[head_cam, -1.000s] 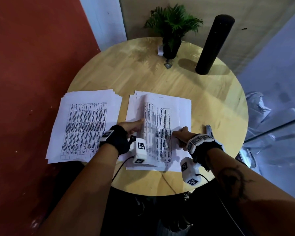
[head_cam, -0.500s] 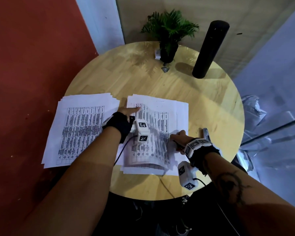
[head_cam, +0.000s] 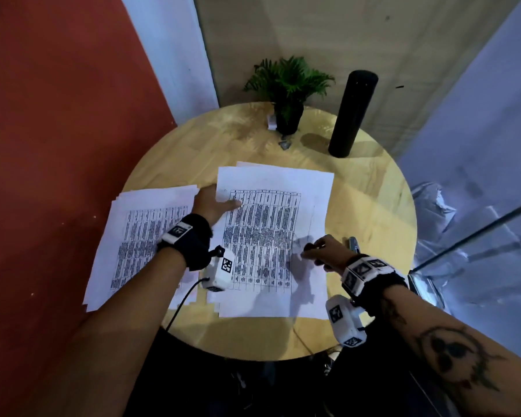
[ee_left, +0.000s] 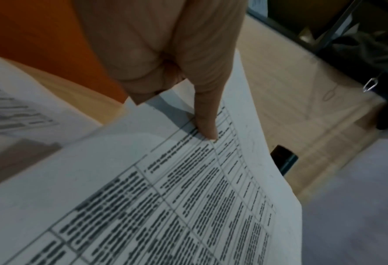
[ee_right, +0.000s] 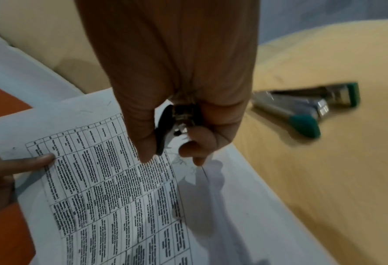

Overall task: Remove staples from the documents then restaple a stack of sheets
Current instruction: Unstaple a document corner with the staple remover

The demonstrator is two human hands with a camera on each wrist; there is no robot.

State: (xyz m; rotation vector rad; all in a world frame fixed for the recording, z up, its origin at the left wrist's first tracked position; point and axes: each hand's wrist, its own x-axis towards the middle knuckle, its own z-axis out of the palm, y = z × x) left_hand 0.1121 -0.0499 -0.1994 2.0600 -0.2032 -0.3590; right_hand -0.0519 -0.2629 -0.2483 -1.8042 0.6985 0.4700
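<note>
Paper is what I'm dealing with: thin, floppy sheets, light enough to slide on the wooden surface [head_cam: 358,206] and easy to tear near a staple. The middle stack [head_cam: 283,182] lies flat at the centre, a second stack [head_cam: 139,224] just to its left. My left hand [head_cam: 211,203] takes the top sheet at its far left corner, thumb on top and, in the left wrist view, fingers folded beneath, so it's a light pinch. My right hand [head_cam: 325,251] curls round a small black staple remover [ee_right: 165,130], hovering over the sheet's right margin. The stapler [ee_right: 302,109] lies on the surface just beside that hand. I judge the best hold is near a corner, pressing the stack flat so it won't skate.
</note>
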